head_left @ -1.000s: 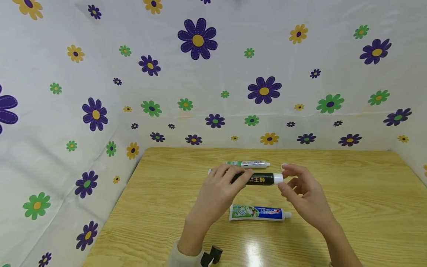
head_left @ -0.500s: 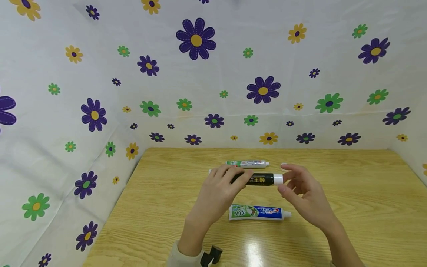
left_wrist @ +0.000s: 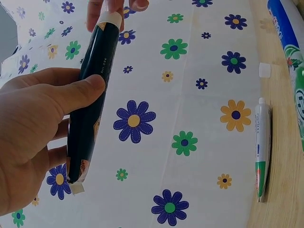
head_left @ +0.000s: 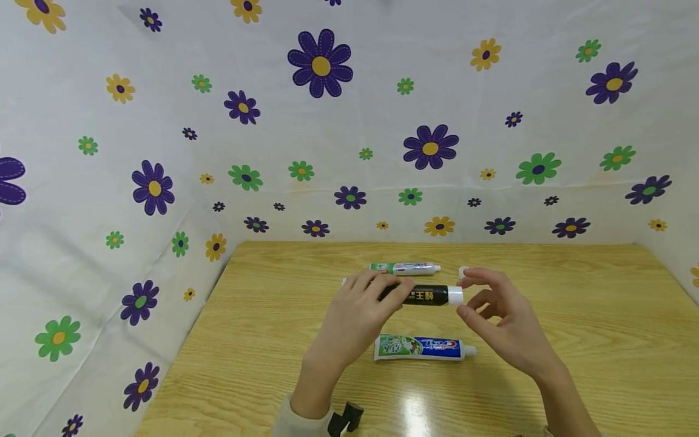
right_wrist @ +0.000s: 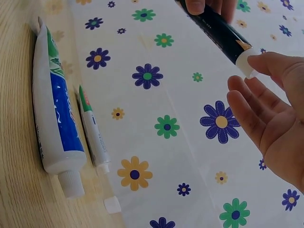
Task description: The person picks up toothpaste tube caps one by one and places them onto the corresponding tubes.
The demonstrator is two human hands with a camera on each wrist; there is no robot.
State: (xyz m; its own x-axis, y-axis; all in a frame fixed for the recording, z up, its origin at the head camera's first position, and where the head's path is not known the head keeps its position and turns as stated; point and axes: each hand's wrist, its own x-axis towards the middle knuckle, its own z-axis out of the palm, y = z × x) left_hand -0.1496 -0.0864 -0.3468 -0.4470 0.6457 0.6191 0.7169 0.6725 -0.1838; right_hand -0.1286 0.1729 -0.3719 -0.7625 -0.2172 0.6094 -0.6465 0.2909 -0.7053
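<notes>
Left hand [head_left: 355, 312] grips black tube [left_wrist: 99, 61]; right hand [head_left: 503, 321] at cap [head_left: 455, 295], pinch unclear. Table [head_left: 611, 340] spreads toward 4 o'clock, far edge [head_left: 306, 243] at 12. Gold characters [head_left: 424, 295]: head view only.

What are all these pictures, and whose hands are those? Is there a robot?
No robot here, just a person's two bare hands. The wide picture comes from a camera worn on the head; the others from one on each wrist. The left hand holds a black tube. The right hand is loosely open at its white cap. On the wooden table lie a green-and-blue tube, a smaller white-and-green tube and a little white piece. Behind is a flowery sheet.
</notes>
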